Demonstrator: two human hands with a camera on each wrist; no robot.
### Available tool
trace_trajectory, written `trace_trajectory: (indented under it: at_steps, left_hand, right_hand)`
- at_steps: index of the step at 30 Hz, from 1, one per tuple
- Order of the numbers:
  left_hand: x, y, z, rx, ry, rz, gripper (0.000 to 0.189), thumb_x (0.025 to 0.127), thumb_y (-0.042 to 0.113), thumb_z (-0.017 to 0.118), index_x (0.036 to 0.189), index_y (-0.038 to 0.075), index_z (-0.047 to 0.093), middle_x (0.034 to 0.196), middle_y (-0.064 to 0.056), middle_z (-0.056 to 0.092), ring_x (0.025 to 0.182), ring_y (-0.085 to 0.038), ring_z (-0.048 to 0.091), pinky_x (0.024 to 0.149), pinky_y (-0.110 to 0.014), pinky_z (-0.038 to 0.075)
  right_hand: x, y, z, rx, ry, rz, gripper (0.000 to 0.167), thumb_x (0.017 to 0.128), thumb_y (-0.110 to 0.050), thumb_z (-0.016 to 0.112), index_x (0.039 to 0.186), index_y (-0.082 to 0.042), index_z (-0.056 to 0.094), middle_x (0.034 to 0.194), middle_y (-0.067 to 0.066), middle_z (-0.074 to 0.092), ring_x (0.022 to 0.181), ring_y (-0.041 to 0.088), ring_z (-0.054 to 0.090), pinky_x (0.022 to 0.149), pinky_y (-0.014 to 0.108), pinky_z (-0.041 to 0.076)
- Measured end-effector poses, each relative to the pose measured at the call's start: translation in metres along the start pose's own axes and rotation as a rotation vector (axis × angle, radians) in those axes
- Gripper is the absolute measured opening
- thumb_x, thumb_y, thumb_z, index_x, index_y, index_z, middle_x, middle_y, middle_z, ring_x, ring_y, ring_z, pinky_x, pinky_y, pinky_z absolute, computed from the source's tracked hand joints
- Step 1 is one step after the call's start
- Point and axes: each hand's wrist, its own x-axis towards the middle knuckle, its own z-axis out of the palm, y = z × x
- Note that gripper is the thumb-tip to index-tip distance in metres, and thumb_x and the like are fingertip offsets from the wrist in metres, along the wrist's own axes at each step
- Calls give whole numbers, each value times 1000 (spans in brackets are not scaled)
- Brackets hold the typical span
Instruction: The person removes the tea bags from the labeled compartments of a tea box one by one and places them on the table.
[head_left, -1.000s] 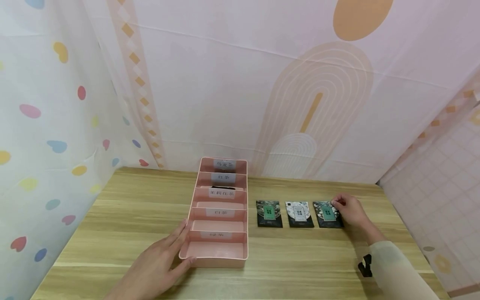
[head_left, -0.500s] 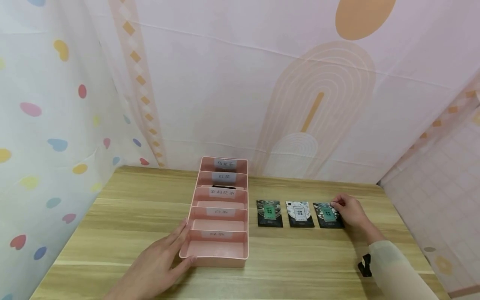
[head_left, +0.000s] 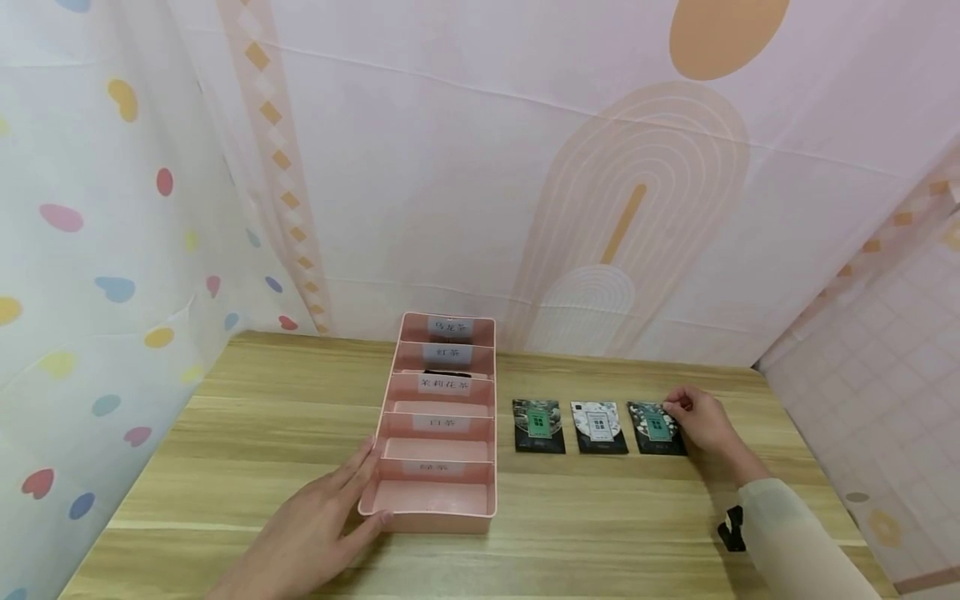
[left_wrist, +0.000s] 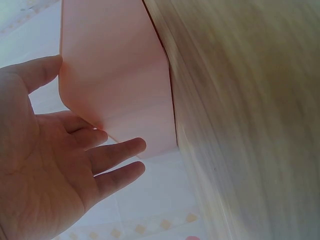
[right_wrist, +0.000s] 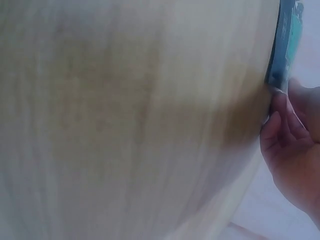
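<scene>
Change: none of note over the last second. Both hands hold position, and the three packets keep their places in the row; the head view has shifted only a trace. In my judgement the work stands at a hold, with contact made and no packet carried off.

The right hand (head_left: 703,421) pinches the upper right corner of the dark packet with a teal panel (head_left: 655,433), which lies at the right end of the row. The right wrist view is blurred and catches that packet at its margin, so whether the corner is raised cannot be settled. Next along lie the white-panelled packet (head_left: 600,427) and, nearest the tray, the green-panelled packet (head_left: 538,427), each apart from its neighbour.

The left hand (head_left: 315,517) grasps nothing: its fingers rest along the left side of the pink tray (head_left: 438,524), its thumb at the near corner. The tray has five labelled compartments; a dark strip (head_left: 447,374) shows in the second from the far end.

Surface: a wood-grained bench (head_left: 600,533). Room: a pale patterned cloth (head_left: 420,175) behind, a spotted cloth (head_left: 112,350) to the left. A small black object (head_left: 731,531) sits just beside the right sleeve (head_left: 795,537).
</scene>
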Motion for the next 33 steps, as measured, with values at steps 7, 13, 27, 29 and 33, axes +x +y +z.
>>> trace_trajectory:
  at_steps: [7, 13, 27, 29, 33]
  left_hand:
    - [1, 0, -1, 3, 4, 11, 71, 100, 46, 69, 151, -1, 54, 161, -14, 46, 130, -33, 62, 101, -50, 55]
    - [1, 1, -1, 1, 5, 13, 70, 100, 45, 70, 151, -1, 54, 161, -14, 46, 130, -33, 62, 102, -50, 55]
    - [-1, 1, -1, -2, -1, 3, 71, 101, 47, 68, 151, -1, 54, 161, -14, 46, 130, -33, 62, 101, -51, 55]
    - [-1, 1, -1, -2, 1, 6, 71, 101, 47, 68, 151, -2, 54, 161, -15, 46, 130, -33, 62, 101, -51, 55]
    - [0, 1, -2, -2, -1, 2, 72, 101, 48, 67, 152, -1, 53, 161, -15, 46, 129, -34, 62, 101, -51, 54]
  right_hand:
    - [-3, -3, -7, 29, -14, 29, 17, 105, -7, 62, 111, 9, 66, 97, 17, 69, 87, 26, 63, 68, 31, 53]
    - [-7, -11, -14, 25, -8, 9, 23, 106, -9, 61, 117, 11, 66, 101, 19, 70, 89, 27, 65, 68, 31, 53]
    - [-13, -35, -24, 22, 62, -54, 35, 109, -21, 61, 122, 10, 67, 108, 21, 70, 93, 28, 64, 69, 27, 53]
    - [-13, -37, -24, 20, 69, -60, 36, 109, -22, 60, 123, 10, 66, 109, 21, 70, 96, 30, 65, 72, 28, 53]
    - [-13, -44, -23, 30, 83, -79, 36, 109, -23, 61, 124, 10, 66, 111, 22, 70, 99, 33, 64, 74, 30, 54]
